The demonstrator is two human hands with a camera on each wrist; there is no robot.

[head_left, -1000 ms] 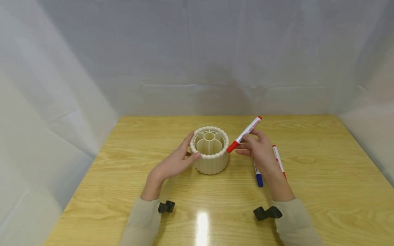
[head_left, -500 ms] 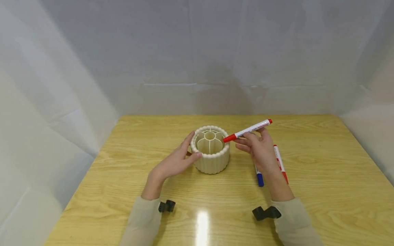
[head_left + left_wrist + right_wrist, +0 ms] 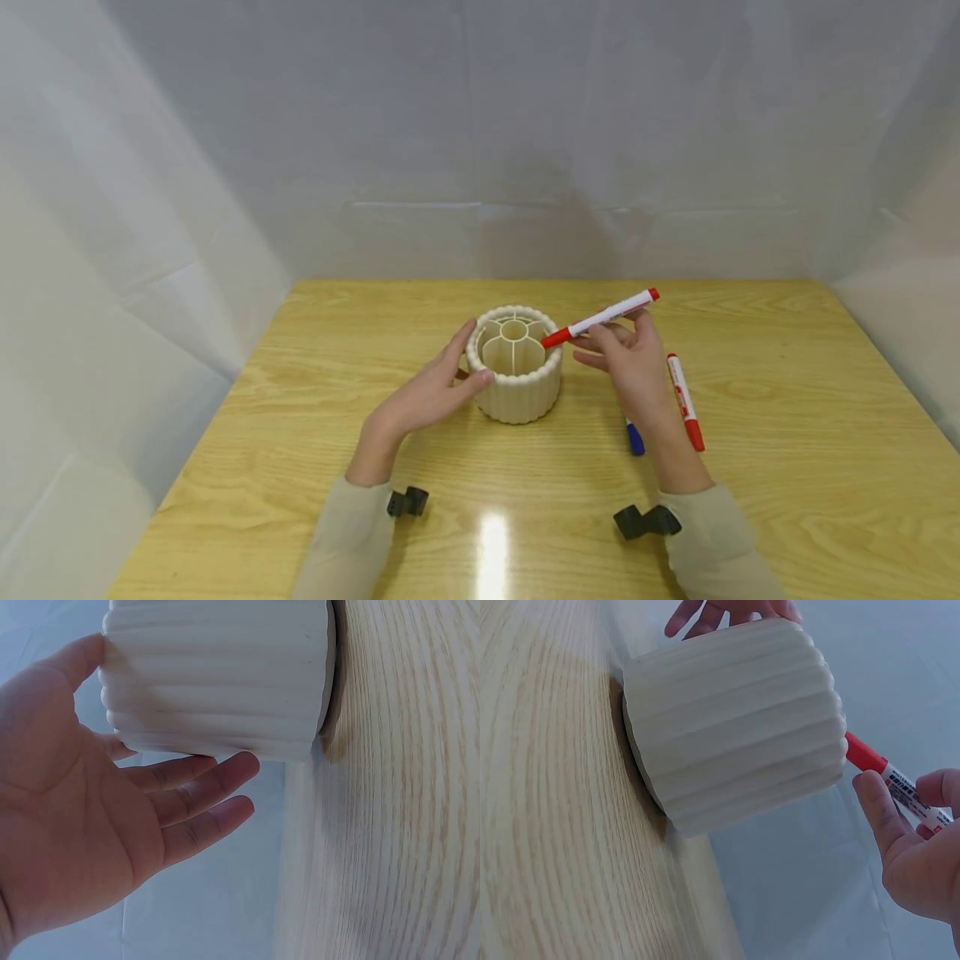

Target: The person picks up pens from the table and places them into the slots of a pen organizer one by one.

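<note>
Holding the red marker (image 3: 600,317) in my right hand (image 3: 626,362), I have its capped end just at the right rim of the ribbed pen holder (image 3: 515,367), above one of its compartments, but not yet inside. My fingers pinch the marker body. My left hand (image 3: 423,396) lies with relaxed, nearly straight fingers against the left wall of the holder and steadies it on the bench (image 3: 787,433). The holder's compartments look without any pen, so I judge the sorting is only at its start: this marker is not inserted, and a second red marker (image 3: 685,402) and a blue marker (image 3: 634,437) lie on the bench beside my right wrist.
</note>
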